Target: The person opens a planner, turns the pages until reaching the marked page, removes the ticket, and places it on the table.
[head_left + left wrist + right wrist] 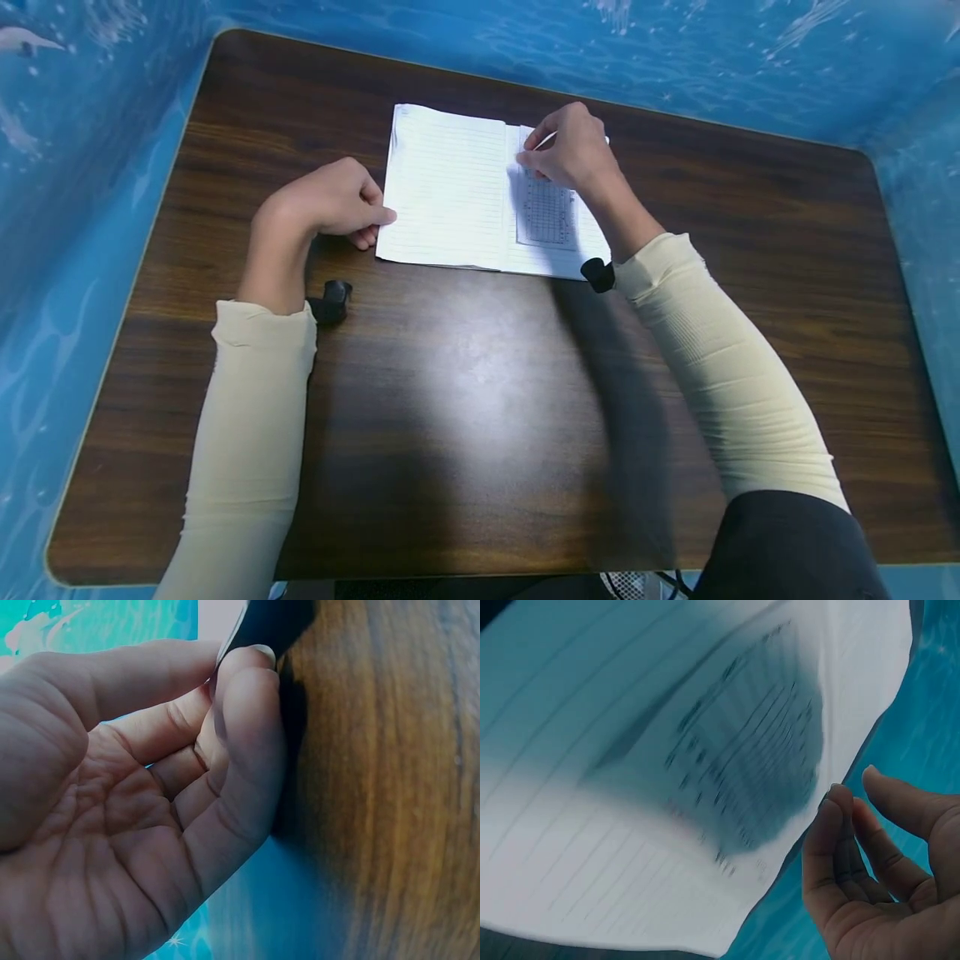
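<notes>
An open notebook (447,187) with ruled pages lies on the table. My left hand (330,200) pinches its left edge, with the thumb on top; the left wrist view shows the edge between thumb and forefinger of that hand (150,765). On the right page lies a smaller sheet with a printed table (547,212), also visible as a printed grid (742,750) in the right wrist view. My right hand (573,150) hovers over the upper part of that sheet. Its thumb and bent fingers stand apart with nothing between them, as the right wrist view of this hand (885,870) shows.
The dark wooden table (480,417) has rounded corners and extends around the notebook. Blue sea-patterned sheeting (525,42) surrounds it at the back and sides. Black wrist mounts (330,302) sit by both cream sleeves (251,417).
</notes>
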### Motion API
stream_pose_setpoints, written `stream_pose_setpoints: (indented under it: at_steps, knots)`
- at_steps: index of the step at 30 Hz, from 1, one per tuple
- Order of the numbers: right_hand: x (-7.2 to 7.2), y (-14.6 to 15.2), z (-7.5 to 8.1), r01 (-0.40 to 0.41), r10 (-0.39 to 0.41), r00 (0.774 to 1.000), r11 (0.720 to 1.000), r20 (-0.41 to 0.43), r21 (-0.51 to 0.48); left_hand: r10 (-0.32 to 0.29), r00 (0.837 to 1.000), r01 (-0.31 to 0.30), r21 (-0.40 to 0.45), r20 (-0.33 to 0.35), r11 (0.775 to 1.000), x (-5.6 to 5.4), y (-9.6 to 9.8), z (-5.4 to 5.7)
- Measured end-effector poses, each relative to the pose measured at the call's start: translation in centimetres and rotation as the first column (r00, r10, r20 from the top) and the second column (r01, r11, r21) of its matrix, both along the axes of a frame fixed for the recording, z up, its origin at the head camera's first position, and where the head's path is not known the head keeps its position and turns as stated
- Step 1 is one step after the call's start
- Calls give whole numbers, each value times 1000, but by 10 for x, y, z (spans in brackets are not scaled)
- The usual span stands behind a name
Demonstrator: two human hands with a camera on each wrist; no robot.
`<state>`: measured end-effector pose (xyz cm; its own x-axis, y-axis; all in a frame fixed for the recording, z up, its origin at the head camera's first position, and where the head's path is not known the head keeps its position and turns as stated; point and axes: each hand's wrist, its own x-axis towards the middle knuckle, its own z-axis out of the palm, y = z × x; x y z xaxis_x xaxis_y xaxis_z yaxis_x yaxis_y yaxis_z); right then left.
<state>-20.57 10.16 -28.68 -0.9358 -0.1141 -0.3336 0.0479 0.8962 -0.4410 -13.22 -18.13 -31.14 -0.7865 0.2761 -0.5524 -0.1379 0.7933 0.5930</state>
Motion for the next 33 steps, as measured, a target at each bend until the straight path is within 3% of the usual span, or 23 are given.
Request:
stream_pose_setpoints:
  at_steps: [6,13,22,29,33]
  knots:
    - [-14,23,2,66,-71,996,994,50,84,8,1000,-8,10,-2,1000,-1,3,1]
    - [-24,46,-4,121,-153,981,964,123,237,9,1000,-9,10,-4,1000,-2,4,0]
    - [-24,46,-8,151,-173,980,969,99,196,16,1000,-16,-4,7,1000,-4,4,1]
    - [-27,47,-10,135,-166,971,975,174,174,18,1000,-18,2,12,1000,-4,5,1]
    - [-25,50,-15,147,-166,974,981,156,131,16,1000,-16,0,15,1000,-4,5,-1]
